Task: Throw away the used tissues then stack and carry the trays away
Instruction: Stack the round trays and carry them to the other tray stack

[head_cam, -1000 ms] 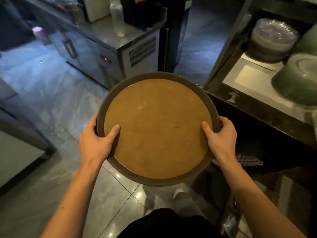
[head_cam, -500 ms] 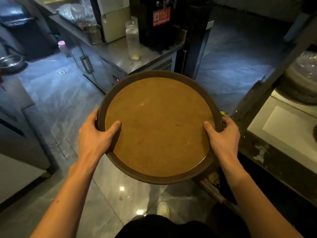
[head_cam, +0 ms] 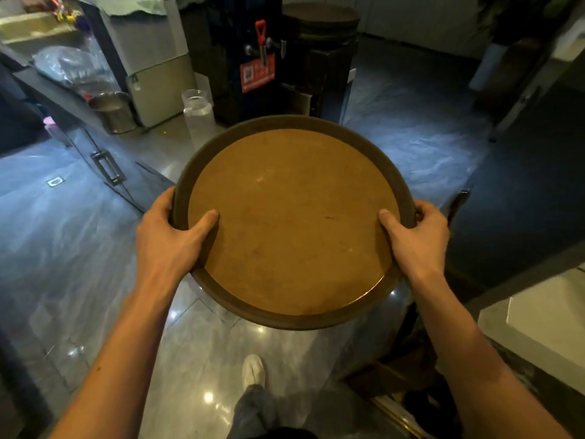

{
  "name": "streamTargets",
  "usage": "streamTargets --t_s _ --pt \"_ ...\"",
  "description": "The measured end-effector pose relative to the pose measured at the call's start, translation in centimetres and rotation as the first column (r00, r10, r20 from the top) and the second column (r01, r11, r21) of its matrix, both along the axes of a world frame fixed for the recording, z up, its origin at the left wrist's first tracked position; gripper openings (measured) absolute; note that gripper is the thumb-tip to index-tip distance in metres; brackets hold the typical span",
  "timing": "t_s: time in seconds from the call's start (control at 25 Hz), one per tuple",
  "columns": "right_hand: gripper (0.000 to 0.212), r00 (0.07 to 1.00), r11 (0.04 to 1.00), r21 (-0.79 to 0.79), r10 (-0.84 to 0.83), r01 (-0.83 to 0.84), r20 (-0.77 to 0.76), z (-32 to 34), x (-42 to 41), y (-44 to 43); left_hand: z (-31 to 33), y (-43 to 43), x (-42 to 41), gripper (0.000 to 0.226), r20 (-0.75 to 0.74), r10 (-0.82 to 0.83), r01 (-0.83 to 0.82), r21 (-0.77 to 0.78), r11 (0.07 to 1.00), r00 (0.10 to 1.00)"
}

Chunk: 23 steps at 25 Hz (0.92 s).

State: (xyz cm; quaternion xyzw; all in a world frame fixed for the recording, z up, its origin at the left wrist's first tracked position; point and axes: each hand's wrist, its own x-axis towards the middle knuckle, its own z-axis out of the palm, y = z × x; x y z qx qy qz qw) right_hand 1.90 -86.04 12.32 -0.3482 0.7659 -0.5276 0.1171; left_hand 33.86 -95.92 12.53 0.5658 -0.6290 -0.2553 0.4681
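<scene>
Both hands clench the round tray (head_cam: pixel 292 217) at opposite rims, left hand (head_cam: pixel 167 237) and right hand (head_cam: pixel 418 239), thumbs on top, held in the air above the floor (head_cam: pixel 72 242). Keep it level, walking steadily, watching the table (head_cam: pixel 152 141) corner ahead-left.

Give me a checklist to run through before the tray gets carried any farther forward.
1. Left hand gripping the round tray at its rim, thumb on top: ok.
2. Right hand gripping the opposite rim the same way: ok.
3. Tray surface free of tissues or loose items: ok.
4. More than one tray in the stack: cannot tell, only the top one shows.
5. Floor ahead, between the steel counter and the dark shelving on the right, free of obstacles: ok as far as visible, though the tray hides the floor directly below it.
6. Clear jar near the counter edge, close to the tray's left side: not ok, pass with care.
</scene>
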Motion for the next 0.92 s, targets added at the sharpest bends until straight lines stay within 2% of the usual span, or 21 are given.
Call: streamTargets --t_s 0.24,0.36,0.48,0.68,0.92 --pt "0.038 0.993 0.993 -0.022 -0.117 0.117 0.006 1.9 -2.3 -11.3 2.0 -15.3 -3.7 0.065 -0.011 -0.133 0.133 -0.003 0.991 0.991" --pt "0.031 0.986 0.986 -0.040 -0.163 0.164 0.020 2.5 -3.9 -15.4 2.7 -20.6 -6.2 0.063 0.000 -0.177 0.177 -0.016 0.984 0.984" --pt "0.034 0.977 0.977 -0.036 -0.206 0.208 0.048 2.5 -6.8 -20.1 2.7 -26.0 -9.7 0.063 0.015 -0.201 0.201 -0.026 0.979 0.979" --pt "0.042 0.972 0.972 -0.047 -0.225 0.229 0.069 1.5 -14.0 -28.1 2.2 -34.1 -17.0 0.067 0.046 -0.193 0.195 -0.037 0.980 0.980" --pt "0.032 0.980 0.979 -0.087 -0.177 0.185 0.088 2.8 -26.3 -38.8 4.0 -42.7 -28.8 0.064 0.024 -0.136 0.137 -0.052 0.989 0.990"
